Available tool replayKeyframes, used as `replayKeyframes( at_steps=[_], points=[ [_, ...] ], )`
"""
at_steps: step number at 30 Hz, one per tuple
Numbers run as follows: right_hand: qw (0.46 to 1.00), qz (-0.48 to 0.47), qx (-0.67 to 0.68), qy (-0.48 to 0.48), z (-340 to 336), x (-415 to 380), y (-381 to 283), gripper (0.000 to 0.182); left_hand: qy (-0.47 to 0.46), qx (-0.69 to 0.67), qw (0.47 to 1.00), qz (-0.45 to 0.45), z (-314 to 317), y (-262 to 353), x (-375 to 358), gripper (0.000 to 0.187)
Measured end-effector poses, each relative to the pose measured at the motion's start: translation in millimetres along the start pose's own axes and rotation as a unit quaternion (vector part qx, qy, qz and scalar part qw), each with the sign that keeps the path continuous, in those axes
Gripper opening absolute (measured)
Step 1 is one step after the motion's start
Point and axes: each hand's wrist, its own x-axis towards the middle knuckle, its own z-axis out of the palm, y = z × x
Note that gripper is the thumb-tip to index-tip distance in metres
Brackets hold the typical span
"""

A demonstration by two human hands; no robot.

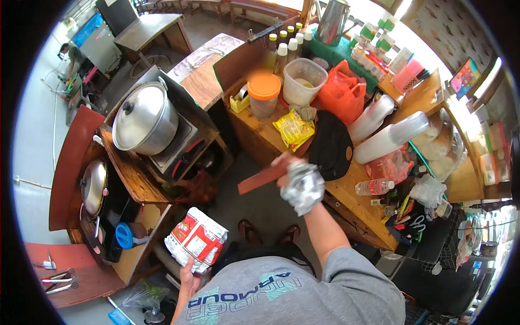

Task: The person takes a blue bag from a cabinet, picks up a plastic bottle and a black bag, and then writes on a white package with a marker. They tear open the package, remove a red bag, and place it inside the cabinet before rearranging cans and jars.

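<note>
Low on the left, my left hand [188,280] grips the bottom edge of a red and white printed packet [196,239], thumb on its front. My right hand [283,162] is stretched forward by the wooden counter, fingers closed. A crumpled silver foil packet [302,187] lies against that hand and covers the wrist. A flat reddish-brown strip [260,180] extends leftward from its fingers; I cannot tell whether the hand holds it. Just beyond the fingers is a yellow packet [294,130], with a black bag [330,145] beside it.
A large lidded pot [145,119] stands on a stove to the left. The counter bears an orange-lidded tub [264,95], a white container [303,81], a red plastic bag [342,93], stacked clear cups [392,137] and a water bottle [374,187]. Another person [73,57] is far back left.
</note>
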Motion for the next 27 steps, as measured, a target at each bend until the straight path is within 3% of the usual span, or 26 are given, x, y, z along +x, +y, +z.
replayKeyframes(
  at_steps=[1, 3, 5, 6, 8, 9, 10, 12, 14, 16, 19, 20, 21, 22, 25, 27],
  points=[
    [0.965, 0.028, 0.259, 0.035, -24.9, 18.5, -19.6, 0.020, -0.011, 0.009, 1.000, 0.005, -3.4, 4.1, 3.6, 0.057],
    [0.911, -0.246, 0.280, 0.176, 12.9, 46.8, -98.7, 0.031, -0.018, -0.021, 1.000, 0.015, 3.5, 10.1, 13.4, 0.054],
    [0.896, -0.225, 0.382, 0.036, -56.3, 74.2, -141.4, 0.034, -0.023, -0.050, 0.998, 0.022, 2.0, 11.2, 22.8, 0.050],
    [0.928, -0.227, 0.291, -0.054, -44.9, 72.3, -165.2, 0.033, -0.028, -0.053, 0.998, 0.023, 3.2, 10.1, 25.3, 0.050],
    [0.952, -0.128, 0.275, -0.044, -52.1, 81.3, -174.1, 0.030, -0.039, -0.077, 0.996, 0.016, 4.3, 13.6, 26.0, 0.050],
    [0.954, -0.127, 0.165, 0.215, -82.6, 90.1, -159.9, 0.029, -0.040, -0.070, 0.996, 0.024, 6.9, 13.6, 24.9, 0.050],
    [0.944, -0.037, 0.116, 0.308, -125.0, 95.3, -143.9, 0.030, -0.040, -0.073, 0.996, 0.031, 8.8, 13.3, 22.9, 0.050],
    [0.901, 0.049, 0.034, 0.430, -99.6, 70.8, -152.6, 0.031, -0.045, -0.066, 0.996, 0.032, 9.7, 11.2, 20.4, 0.050],
    [0.904, -0.007, 0.003, 0.428, -114.5, 62.5, -163.6, 0.028, -0.050, -0.074, 0.995, 0.034, 9.0, 7.3, 20.3, 0.050],
    [0.948, -0.008, -0.011, 0.317, -133.8, 52.4, -177.7, 0.024, -0.047, -0.069, 0.996, 0.028, 4.7, 3.0, 20.0, 0.050],
    [0.946, 0.013, -0.092, 0.311, -105.8, 16.2, -188.9, 0.025, -0.047, -0.089, 0.995, 0.023, 3.6, -6.6, 18.5, 0.050],
    [0.900, 0.026, -0.279, 0.334, -110.4, -0.2, -185.3, 0.026, -0.050, -0.098, 0.994, 0.029, 3.3, -9.6, 18.7, 0.050],
    [0.822, 0.038, -0.454, 0.342, -114.0, -16.6, -178.0, 0.027, -0.056, -0.108, 0.992, 0.029, 2.7, -13.1, 18.8, 0.049],
    [0.715, 0.023, -0.650, 0.256, -100.6, -36.1, -168.0, 0.032, -0.053, -0.108, 0.992, 0.031, 2.9, -15.7, 18.0, 0.049],
    [0.486, 0.276, -0.814, 0.159, -112.2, -79.0, -111.9, 0.035, -0.059, -0.119, 0.991, 0.008, -2.5, -22.6, 18.7, 0.050],
    [0.444, 0.341, -0.821, 0.112, -91.0, -100.6, -83.6, 0.039, -0.062, -0.106, 0.992, 0.007, 1.2, -20.7, 16.6, 0.047]
  ],
)
